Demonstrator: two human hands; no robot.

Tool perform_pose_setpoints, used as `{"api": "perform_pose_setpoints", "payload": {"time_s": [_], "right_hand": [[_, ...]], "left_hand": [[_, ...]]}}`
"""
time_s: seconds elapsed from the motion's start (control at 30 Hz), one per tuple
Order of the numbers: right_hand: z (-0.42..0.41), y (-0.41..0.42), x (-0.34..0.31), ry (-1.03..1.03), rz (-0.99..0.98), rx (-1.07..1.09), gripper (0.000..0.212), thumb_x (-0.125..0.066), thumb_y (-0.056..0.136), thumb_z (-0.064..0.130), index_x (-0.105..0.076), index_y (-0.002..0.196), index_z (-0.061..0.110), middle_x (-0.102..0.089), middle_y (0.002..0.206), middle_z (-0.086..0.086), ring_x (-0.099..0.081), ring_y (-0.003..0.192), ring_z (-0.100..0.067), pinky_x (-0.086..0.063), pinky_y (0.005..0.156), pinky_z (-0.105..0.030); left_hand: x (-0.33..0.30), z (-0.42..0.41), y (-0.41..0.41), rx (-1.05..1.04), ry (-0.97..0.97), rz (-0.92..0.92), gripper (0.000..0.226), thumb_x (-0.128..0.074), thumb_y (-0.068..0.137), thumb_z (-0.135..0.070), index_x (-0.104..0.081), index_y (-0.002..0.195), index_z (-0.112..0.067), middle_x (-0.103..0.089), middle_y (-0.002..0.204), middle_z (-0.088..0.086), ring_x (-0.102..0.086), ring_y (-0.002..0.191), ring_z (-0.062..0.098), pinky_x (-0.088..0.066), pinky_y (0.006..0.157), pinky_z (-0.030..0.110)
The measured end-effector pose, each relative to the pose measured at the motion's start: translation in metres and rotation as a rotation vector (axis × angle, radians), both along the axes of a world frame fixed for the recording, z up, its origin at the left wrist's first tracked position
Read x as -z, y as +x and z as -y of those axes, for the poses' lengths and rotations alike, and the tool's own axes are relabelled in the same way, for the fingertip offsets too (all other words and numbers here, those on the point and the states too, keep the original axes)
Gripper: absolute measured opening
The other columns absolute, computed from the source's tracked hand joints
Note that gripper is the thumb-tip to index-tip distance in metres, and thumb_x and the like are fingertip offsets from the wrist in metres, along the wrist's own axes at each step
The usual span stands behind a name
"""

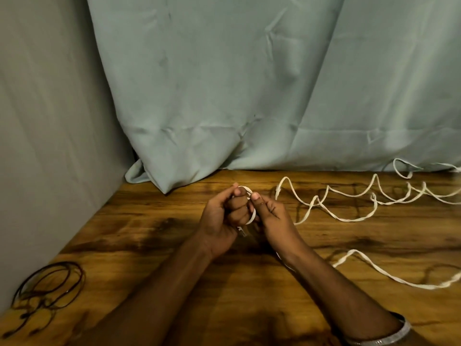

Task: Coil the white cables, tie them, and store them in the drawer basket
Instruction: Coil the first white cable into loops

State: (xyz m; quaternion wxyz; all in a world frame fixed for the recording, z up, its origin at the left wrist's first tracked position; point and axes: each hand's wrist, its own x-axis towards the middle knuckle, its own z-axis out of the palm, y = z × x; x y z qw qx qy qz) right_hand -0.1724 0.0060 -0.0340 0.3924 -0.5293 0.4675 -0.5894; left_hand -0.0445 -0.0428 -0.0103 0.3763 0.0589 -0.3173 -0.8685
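From the head camera, both hands meet above the middle of a wooden table (pixel 154 236). The left hand (pixel 219 221) is curled closed, its fingers wrapped by a small loop of the white cable (pixel 349 218); a plug end of the cable pokes out below its palm. The right hand (pixel 272 218) is also closed, its thumb and forefinger pinching the same loop at the top, just beside the left thumb. The two hands touch at the loop.

From under the right wrist the cable runs out to the right across the tabletop in loose waves. A long stretch lies near the front right, and more of it lies in tangled bends along the far right edge, close to the curtain (pixel 249 83). One free end stands up slightly just right of the hands.

The pale green curtain hangs behind the table, its hem resting on the wood at the back. A grey wall (pixel 50 121) closes the left side.

At the front left corner lies a bundle of dark thin cords (pixel 50 285), loosely coiled, well apart from the hands. A silver bangle (pixel 389 335) circles the right forearm near the bottom edge.

No basket, drawer or other container appears in this view.
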Motion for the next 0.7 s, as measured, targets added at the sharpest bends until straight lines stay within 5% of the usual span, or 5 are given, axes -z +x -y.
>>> {"api": "perform_pose_setpoints", "payload": {"time_s": [0.2,0.3,0.43,0.6,0.7], "right_hand": [[0.004,-0.003,0.009,-0.022,-0.275,0.101,0.039,-0.045,0.111,0.034,-0.068,0.092,0.009,-0.063,0.068,-0.006,-0.058,0.061,-0.013,-0.047,0.062,-0.036],[-0.001,-0.002,0.009,0.034,-0.522,0.050,0.020,-0.050,0.109,0.026,-0.069,0.110,0.025,-0.068,0.080,0.003,-0.058,0.064,-0.002,-0.045,0.062,-0.029],[-0.009,0.007,0.004,0.098,-1.015,0.048,0.045,-0.066,0.097,0.024,-0.057,0.137,0.041,-0.069,0.129,0.010,-0.066,0.115,-0.013,-0.058,0.092,-0.041],[-0.026,0.007,-0.015,-0.042,-1.225,0.104,0.034,-0.068,0.098,0.031,-0.064,0.131,0.040,-0.072,0.120,0.010,-0.067,0.104,-0.013,-0.057,0.084,-0.036],[-0.029,0.002,-0.022,-0.217,-1.318,0.159,0.026,-0.061,0.102,0.033,-0.067,0.127,0.035,-0.073,0.116,0.008,-0.068,0.102,-0.014,-0.055,0.087,-0.038]], "left_hand": [[0.009,0.007,0.003,-0.145,-0.150,0.117,0.044,-0.039,0.102,-0.034,-0.060,0.119,0.001,-0.031,0.050,-0.009,-0.028,0.040,0.005,-0.038,0.056,0.033],[0.008,0.015,0.009,-0.276,-0.204,0.186,0.044,-0.045,0.102,-0.029,-0.055,0.133,0.000,-0.043,0.061,-0.006,-0.037,0.049,0.009,-0.045,0.054,0.035],[0.007,0.014,0.005,-0.462,-0.319,0.338,0.032,-0.042,0.105,-0.022,-0.056,0.124,0.000,-0.069,0.070,0.003,-0.068,0.056,0.015,-0.053,0.050,0.023],[0.012,0.014,0.007,-0.508,-0.647,0.656,0.037,-0.037,0.108,-0.023,-0.066,0.093,-0.006,-0.078,0.084,0.006,-0.075,0.075,0.017,-0.053,0.063,0.018],[0.022,0.016,0.007,-0.558,-0.855,0.857,0.037,-0.046,0.105,-0.032,-0.069,0.082,-0.015,-0.074,0.074,-0.004,-0.067,0.068,0.010,-0.052,0.069,0.029]]}}
